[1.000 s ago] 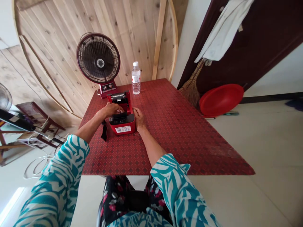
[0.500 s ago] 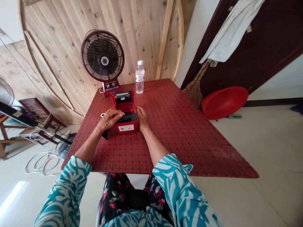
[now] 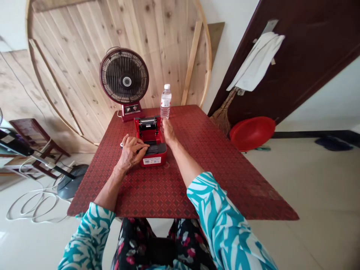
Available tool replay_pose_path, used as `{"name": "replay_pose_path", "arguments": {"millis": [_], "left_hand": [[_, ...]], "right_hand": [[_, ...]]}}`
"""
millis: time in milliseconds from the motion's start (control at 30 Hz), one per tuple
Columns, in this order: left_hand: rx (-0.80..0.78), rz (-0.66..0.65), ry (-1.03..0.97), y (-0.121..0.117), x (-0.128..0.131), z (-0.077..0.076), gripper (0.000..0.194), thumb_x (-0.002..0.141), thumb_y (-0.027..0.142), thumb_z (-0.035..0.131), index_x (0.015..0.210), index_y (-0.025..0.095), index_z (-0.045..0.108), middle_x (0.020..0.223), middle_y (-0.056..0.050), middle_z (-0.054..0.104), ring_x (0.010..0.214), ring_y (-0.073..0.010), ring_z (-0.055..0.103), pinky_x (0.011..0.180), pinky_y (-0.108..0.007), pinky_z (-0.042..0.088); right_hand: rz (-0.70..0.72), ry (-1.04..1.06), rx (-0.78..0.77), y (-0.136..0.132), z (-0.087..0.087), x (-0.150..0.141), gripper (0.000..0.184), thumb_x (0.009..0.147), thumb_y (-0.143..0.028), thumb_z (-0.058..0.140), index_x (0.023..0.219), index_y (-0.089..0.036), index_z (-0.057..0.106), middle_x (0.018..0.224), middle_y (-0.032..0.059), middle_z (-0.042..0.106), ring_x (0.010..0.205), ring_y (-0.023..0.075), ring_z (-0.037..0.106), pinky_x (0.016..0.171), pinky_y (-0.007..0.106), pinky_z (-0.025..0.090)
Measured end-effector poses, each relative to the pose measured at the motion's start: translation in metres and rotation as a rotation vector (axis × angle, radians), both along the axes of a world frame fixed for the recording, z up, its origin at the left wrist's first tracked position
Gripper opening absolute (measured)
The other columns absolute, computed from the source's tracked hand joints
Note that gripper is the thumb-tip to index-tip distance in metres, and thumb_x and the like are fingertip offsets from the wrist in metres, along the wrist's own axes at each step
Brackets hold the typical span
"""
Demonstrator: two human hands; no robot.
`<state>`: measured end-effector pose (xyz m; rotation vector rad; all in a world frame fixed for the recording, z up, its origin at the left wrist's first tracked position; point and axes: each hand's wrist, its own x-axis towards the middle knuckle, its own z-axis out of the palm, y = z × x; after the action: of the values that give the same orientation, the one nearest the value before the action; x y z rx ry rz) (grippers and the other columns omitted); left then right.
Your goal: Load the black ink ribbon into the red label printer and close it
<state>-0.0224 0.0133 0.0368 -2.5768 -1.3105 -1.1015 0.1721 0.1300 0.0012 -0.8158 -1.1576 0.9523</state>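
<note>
A red and black label printer (image 3: 153, 161) stands on the red patterned table (image 3: 197, 161) with its lid (image 3: 148, 123) raised, showing a black roller inside. My left hand (image 3: 132, 152) lies over the printer's left side, its fingers bent and its thumb and forefinger pressed together at the black front panel. Whether they pinch something small is hard to see. Beside the lid's right edge is my right hand (image 3: 169, 133), fingers stretched forward and close to the lid; it holds nothing that I can see.
Behind the printer stand a dark red fan (image 3: 126, 80) and a clear water bottle (image 3: 165, 103). A small white ring-shaped thing (image 3: 121, 144) shows left of my left hand. To the right are a broom (image 3: 223, 116) and a red basin (image 3: 253, 133); cables (image 3: 30, 206) lie on the floor at left.
My left hand came out of the printer's open bay and moved to its left side and front panel. My right hand slid forward from the printer's side to beside the raised lid.
</note>
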Motion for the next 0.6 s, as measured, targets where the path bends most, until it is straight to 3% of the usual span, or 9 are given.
{"name": "replay_pose_path", "arguments": {"millis": [133, 267, 400, 467, 600], "left_hand": [[0.048, 0.012, -0.001, -0.002, 0.001, -0.002, 0.022, 0.092, 0.033, 0.055, 0.092, 0.028, 0.076, 0.088, -0.003, 0.07, 0.093, -0.0206, 0.06, 0.116, -0.052, 0.021], [0.144, 0.105, -0.077, -0.006, 0.002, -0.004, 0.017, 0.088, 0.038, 0.06, 0.088, 0.024, 0.069, 0.096, -0.005, 0.071, 0.099, -0.0239, 0.06, 0.111, -0.051, 0.029], [0.161, 0.154, -0.155, -0.009, -0.001, -0.005, 0.029, 0.088, 0.04, 0.058, 0.108, 0.019, 0.065, 0.115, -0.012, 0.068, 0.11, -0.0263, 0.058, 0.103, -0.046, 0.037], [0.102, 0.145, -0.136, -0.01, -0.003, -0.004, 0.028, 0.092, 0.036, 0.052, 0.111, 0.02, 0.066, 0.112, -0.01, 0.07, 0.108, -0.0248, 0.059, 0.104, -0.045, 0.036], [0.006, 0.164, -0.08, -0.011, -0.006, -0.001, 0.031, 0.098, 0.03, 0.043, 0.097, 0.025, 0.073, 0.106, -0.005, 0.074, 0.109, -0.0231, 0.059, 0.113, -0.048, 0.025]], "right_hand": [[-0.048, -0.032, -0.081, -0.003, 0.016, 0.0, 0.049, 0.084, -0.069, 0.044, 0.086, -0.025, 0.066, 0.093, 0.0019, 0.071, 0.096, 0.0211, 0.064, 0.093, 0.04, 0.051], [-0.086, -0.065, -0.042, -0.036, -0.002, 0.004, 0.05, 0.087, -0.067, 0.039, 0.088, -0.026, 0.068, 0.11, 0.0034, 0.07, 0.11, 0.0221, 0.062, 0.097, 0.042, 0.049], [-0.174, -0.156, 0.074, -0.061, -0.024, 0.004, 0.046, 0.092, -0.06, 0.037, 0.093, -0.027, 0.068, 0.119, 0.0044, 0.067, 0.121, 0.021, 0.056, 0.111, 0.043, 0.04], [-0.193, -0.202, 0.114, -0.066, -0.029, 0.004, 0.045, 0.093, -0.058, 0.035, 0.097, -0.027, 0.068, 0.117, 0.0047, 0.067, 0.12, 0.0204, 0.056, 0.114, 0.042, 0.038], [-0.209, -0.248, 0.127, -0.068, -0.036, 0.002, 0.045, 0.095, -0.054, 0.03, 0.1, -0.027, 0.066, 0.116, 0.0054, 0.065, 0.119, 0.0201, 0.056, 0.112, 0.042, 0.04]]}}
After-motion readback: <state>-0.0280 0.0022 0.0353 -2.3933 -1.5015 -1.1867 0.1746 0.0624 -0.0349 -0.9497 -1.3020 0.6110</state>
